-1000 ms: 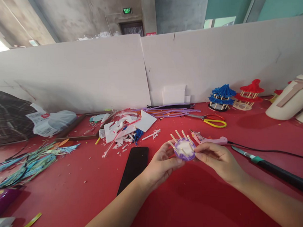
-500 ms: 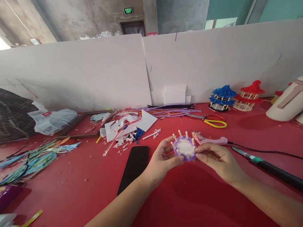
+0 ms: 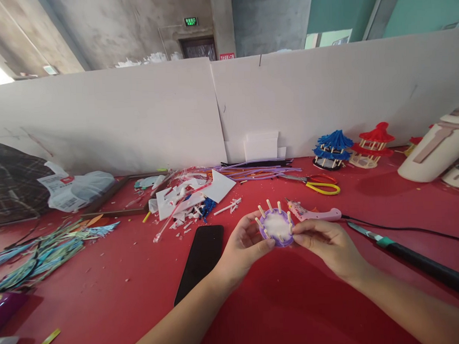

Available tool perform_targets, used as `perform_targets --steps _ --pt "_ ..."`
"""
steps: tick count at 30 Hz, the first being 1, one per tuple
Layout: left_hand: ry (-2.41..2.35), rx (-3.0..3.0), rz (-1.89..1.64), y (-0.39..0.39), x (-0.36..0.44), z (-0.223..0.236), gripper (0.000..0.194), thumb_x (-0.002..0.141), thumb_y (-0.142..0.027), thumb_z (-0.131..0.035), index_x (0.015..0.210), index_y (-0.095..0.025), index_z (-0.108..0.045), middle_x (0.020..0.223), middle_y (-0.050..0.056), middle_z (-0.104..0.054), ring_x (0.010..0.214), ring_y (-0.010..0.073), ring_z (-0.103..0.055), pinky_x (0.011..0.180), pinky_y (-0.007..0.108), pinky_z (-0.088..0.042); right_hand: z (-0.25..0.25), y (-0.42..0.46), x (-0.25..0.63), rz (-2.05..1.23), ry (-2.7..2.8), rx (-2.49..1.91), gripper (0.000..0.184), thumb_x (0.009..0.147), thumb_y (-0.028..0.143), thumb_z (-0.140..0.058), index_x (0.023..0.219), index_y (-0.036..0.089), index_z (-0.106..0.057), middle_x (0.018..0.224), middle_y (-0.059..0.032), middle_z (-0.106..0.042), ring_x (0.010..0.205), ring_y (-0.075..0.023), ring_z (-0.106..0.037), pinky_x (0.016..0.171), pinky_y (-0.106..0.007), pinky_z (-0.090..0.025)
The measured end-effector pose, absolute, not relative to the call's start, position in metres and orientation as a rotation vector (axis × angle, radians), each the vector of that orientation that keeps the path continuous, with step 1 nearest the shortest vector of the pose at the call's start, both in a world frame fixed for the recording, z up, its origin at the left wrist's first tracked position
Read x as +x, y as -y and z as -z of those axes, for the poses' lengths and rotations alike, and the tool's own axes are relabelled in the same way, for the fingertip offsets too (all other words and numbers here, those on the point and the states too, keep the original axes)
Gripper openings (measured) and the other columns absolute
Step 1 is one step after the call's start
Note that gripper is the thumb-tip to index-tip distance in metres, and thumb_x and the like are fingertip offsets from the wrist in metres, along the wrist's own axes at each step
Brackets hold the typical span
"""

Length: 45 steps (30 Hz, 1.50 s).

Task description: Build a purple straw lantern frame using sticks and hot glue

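Purple-rimmed disc has tilted more face-on, its pegs pointing upward.

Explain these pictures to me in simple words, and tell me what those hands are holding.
There is no machine here: a person works with bare hands, and one camera worn on their head looks forward and down. The left hand and right hand hold a round purple-edged base with pale pegs around its rim. On the red table lie a phone, scissors, a corded pink tool, a knife and white scraps. Farther back stand a blue model and a red model.
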<state>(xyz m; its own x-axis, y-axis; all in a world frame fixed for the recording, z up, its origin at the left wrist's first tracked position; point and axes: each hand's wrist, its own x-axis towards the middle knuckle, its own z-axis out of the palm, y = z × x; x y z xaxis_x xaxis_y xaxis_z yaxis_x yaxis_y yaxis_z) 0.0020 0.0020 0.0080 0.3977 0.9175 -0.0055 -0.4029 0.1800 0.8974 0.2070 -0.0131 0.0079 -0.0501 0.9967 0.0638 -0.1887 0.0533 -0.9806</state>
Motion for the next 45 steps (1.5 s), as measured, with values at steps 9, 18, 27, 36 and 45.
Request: perform_targets --steps 9,18,27,36,45 --pt "-1.061 1.858 -1.483 0.001 -0.006 -0.012 0.022 0.088 -0.032 -0.071 0.108 -0.025 -0.064 0.131 0.010 -0.052 0.129 0.0269 -0.051 0.109 0.047 -0.044 -0.010 0.003 0.204 -1.668 0.532 -0.947 0.034 0.047 0.027 -0.099 0.074 0.019 -0.079 0.066 -0.0005 -0.075 0.062 -0.0132 -0.072 0.064 -0.021 -0.063" --pt "-1.281 2.371 -1.335 0.009 0.000 -0.013 0.017 0.085 -0.019 -0.071 0.099 -0.026 -0.066 0.125 0.008 -0.058 0.118 0.0282 -0.056 0.103 0.049 -0.039 -0.005 0.006 0.199 -1.815 0.372 -0.970 0.038 0.045 0.018 -0.099 0.076 0.016 -0.078 0.066 -0.0020 -0.076 0.063 -0.0134 -0.073 0.064 -0.019 -0.064" --pt "-1.387 2.376 -1.282 0.005 0.000 -0.013 0.010 0.085 -0.019 -0.071 0.092 -0.026 -0.070 0.125 0.008 -0.059 0.117 0.0303 -0.056 0.101 0.050 -0.037 -0.003 0.005 0.204 -1.859 0.384 -1.036 0.027 0.058 0.015 -0.093 0.079 0.014 -0.075 0.069 -0.0034 -0.076 0.065 -0.0136 -0.074 0.064 -0.018 -0.064" --pt "-1.430 2.374 -1.222 0.008 0.001 -0.012 0.007 0.085 -0.022 -0.070 0.091 -0.025 -0.070 0.127 0.009 -0.058 0.117 0.0313 -0.055 0.101 0.052 -0.037 -0.003 0.005 0.209 -1.882 0.385 -1.131 0.020 0.066 0.015 -0.089 0.080 0.015 -0.076 0.073 -0.0040 -0.076 0.069 -0.0138 -0.074 0.068 -0.019 -0.065" --pt "-1.430 2.390 -1.122 0.007 0.002 -0.011 0.013 0.084 -0.018 -0.069 0.094 -0.025 -0.070 0.130 0.010 -0.056 0.122 0.0329 -0.051 0.102 0.054 -0.041 -0.004 0.005 0.208 -1.841 0.466 -1.165 0.021 0.064 0.017 -0.090 0.080 0.015 -0.076 0.072 -0.0038 -0.076 0.064 -0.0128 -0.072 0.064 -0.019 -0.063"
